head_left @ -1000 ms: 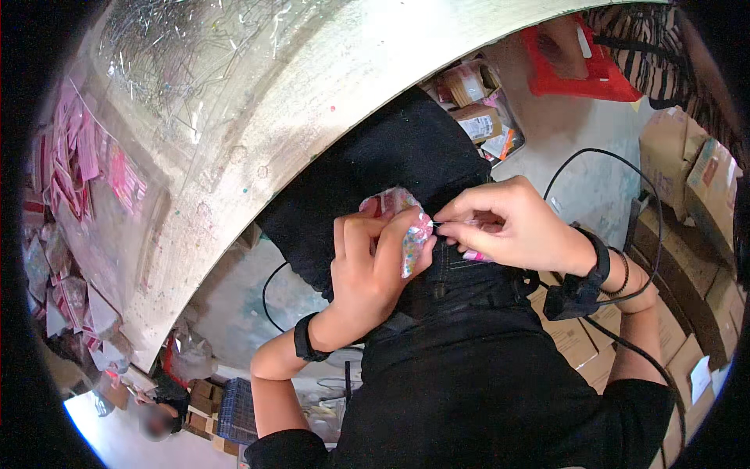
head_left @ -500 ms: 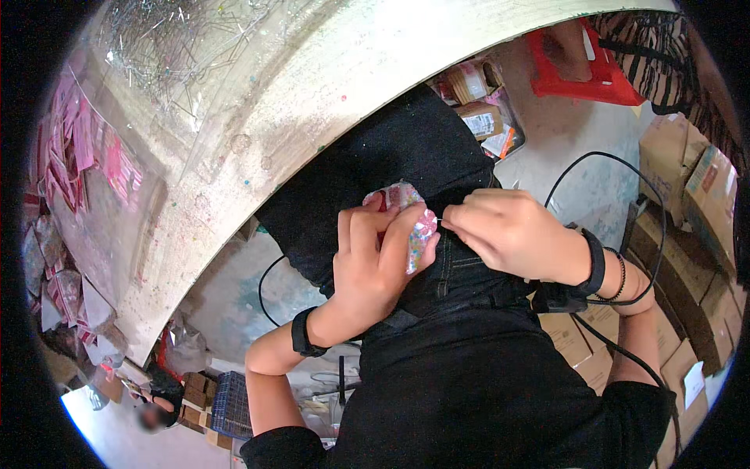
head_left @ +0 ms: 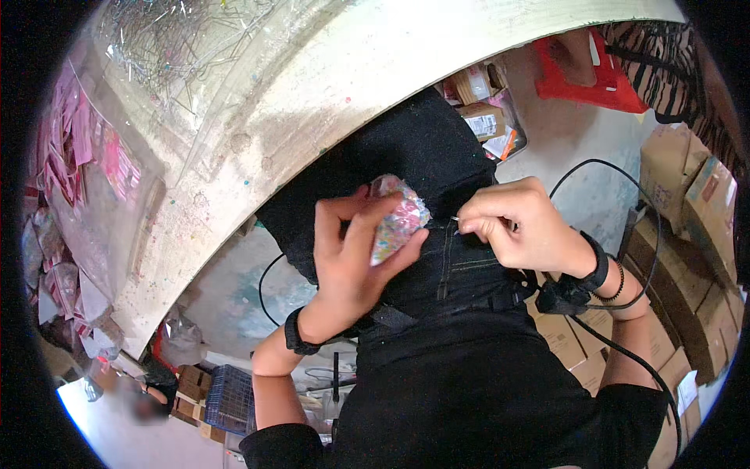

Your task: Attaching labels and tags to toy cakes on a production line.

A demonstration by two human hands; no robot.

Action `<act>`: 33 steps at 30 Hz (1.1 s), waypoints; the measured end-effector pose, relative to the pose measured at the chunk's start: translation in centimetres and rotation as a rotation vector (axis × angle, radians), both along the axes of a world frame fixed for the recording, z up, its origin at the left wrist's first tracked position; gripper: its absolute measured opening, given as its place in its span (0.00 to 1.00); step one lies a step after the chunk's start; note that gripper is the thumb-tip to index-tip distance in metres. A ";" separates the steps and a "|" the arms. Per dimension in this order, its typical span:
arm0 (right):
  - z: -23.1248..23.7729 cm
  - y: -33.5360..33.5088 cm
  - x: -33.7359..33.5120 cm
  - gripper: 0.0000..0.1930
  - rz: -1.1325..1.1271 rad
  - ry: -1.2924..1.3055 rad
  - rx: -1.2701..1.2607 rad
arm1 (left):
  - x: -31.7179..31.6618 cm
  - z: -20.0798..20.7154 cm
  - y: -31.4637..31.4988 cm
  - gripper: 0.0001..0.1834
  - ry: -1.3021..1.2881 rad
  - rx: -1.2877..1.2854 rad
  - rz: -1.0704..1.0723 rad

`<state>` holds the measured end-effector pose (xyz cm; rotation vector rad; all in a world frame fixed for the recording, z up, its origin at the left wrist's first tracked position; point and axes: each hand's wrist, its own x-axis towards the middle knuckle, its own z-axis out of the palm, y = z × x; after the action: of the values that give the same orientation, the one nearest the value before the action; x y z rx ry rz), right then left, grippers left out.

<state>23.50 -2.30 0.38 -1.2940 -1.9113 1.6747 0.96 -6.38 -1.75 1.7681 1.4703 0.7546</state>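
Note:
Above my lap, my left hand (head_left: 351,242) grips a small clear plastic bag (head_left: 400,219) filled with tiny multicoloured bits, pink, blue and green. The thumb lies along its lower side and the fingers wrap round its upper side. My right hand (head_left: 525,227) is just right of the bag, thumb and forefinger pinched together. A thin shiny wire-like piece (head_left: 455,219) pokes out of that pinch toward the bag, with a small gap between them. Its full length is hidden by the fingers.
A pale curved table (head_left: 312,86) spans the top left, bearing a heap of thin silvery wires (head_left: 176,47) and pink packets (head_left: 74,141). A red plastic stool (head_left: 590,78) and cardboard boxes (head_left: 664,164) stand at right. A black cable (head_left: 609,162) loops by my right arm. A blue crate (head_left: 230,399) sits lower left.
My left hand has shifted slightly left and turned the bag, so more of it shows. My right hand has moved a little right, widening the gap to the bag.

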 end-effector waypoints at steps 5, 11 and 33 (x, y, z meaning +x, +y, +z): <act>0.4 0.1 -0.6 0.07 -0.164 0.252 -0.481 | -1.2 1.3 1.8 0.30 0.129 -0.020 -0.083; 0.2 0.5 -1.3 0.07 -0.143 0.277 -0.471 | -0.7 3.2 1.3 0.24 0.393 0.153 -0.284; 1.6 -0.7 -2.9 0.08 0.137 0.243 0.188 | -0.8 4.6 -0.7 0.08 -0.411 -0.304 -0.187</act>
<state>20.59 -2.96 2.02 -0.8649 -1.9898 1.5858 0.19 -7.05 2.81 1.3966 1.0654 0.7036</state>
